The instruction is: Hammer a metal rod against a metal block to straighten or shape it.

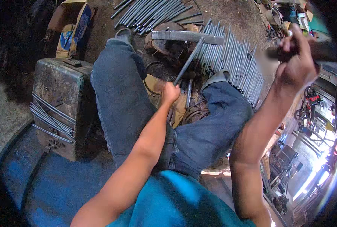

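My left hand (170, 93) is closed around the near end of a grey metal rod (189, 62). The rod slants away from me, and its far end meets a long, flat steel bar (172, 36) lying crosswise beyond my knees. Raised at the far right, my right hand (298, 66) is wrapped around a dark, thick hammer-like tool (276, 54), blurred by motion. Between my legs stands a T-shaped metal piece (189, 90) with a dark top.
Many metal rods lie in a fan at right (234, 60), with another pile of rods (153, 13) at the back. To my left stands a worn metal box (58, 106) with thin rods across its side, and an open cardboard box (72, 30) behind it. Clutter (305, 109) fills the right.
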